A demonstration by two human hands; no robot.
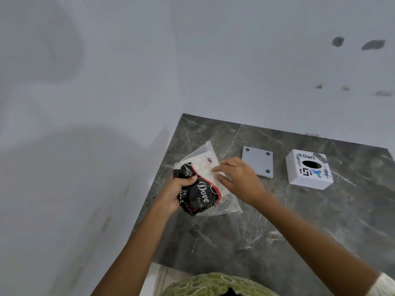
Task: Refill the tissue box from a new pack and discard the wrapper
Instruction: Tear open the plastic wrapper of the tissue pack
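A tissue pack (pixel 203 189) in a clear wrapper with a black "Dove" label lies near the left edge of the dark marble counter (pixel 277 231). My left hand (pixel 177 191) grips its black lower-left end. My right hand (pixel 237 178) rests on the pack's right side, fingers pinching at the clear plastic over the white tissues. To the right stands a white square tissue box (pixel 308 169) with stickers and an oval hole in its top. Its flat grey base plate (pixel 258 161) lies between the box and the pack.
White walls meet at a corner behind and left of the counter. The counter's left edge runs close beside the pack. A green patterned garment (pixel 213 285) shows at the bottom edge.
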